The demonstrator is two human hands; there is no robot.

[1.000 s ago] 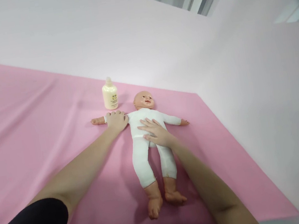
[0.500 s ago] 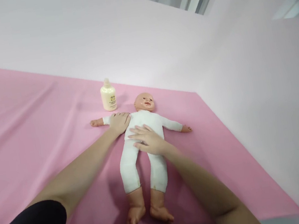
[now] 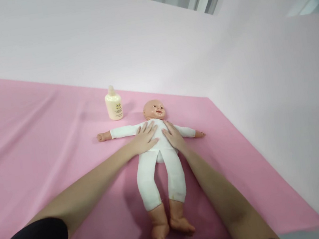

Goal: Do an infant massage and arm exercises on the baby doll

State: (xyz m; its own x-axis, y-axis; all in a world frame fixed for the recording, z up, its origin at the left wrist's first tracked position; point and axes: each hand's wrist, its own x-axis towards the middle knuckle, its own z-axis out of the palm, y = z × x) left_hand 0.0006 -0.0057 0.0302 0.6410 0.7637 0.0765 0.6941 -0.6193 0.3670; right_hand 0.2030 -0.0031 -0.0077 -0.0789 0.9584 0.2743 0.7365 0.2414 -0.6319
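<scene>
Doll (image 3: pixel 163 147): on its back across a pink-draped surface (image 3: pixel 53 151), arms outstretched, feet toward the near edge.
Left grip (image 3: pixel 144 141): laid flat on the doll's chest, fingers spread, clasping nothing.
Right grip (image 3: pixel 175 137): resting along the chest's other side, likewise unclenched.
Handling: probably light, with a soft cloth trunk and stiffer, smoother head and feet; best held around the trunk, head supported.
Bottle (image 3: pixel 114 107): upright beyond the outstretched arm.

The left arm (image 3: pixel 88 184) and right arm (image 3: pixel 219 184) reach forward. The left hand (image 3: pixel 145 139) lies flat, spread wide. The right hand (image 3: pixel 175 138) is near it, less spread.
</scene>
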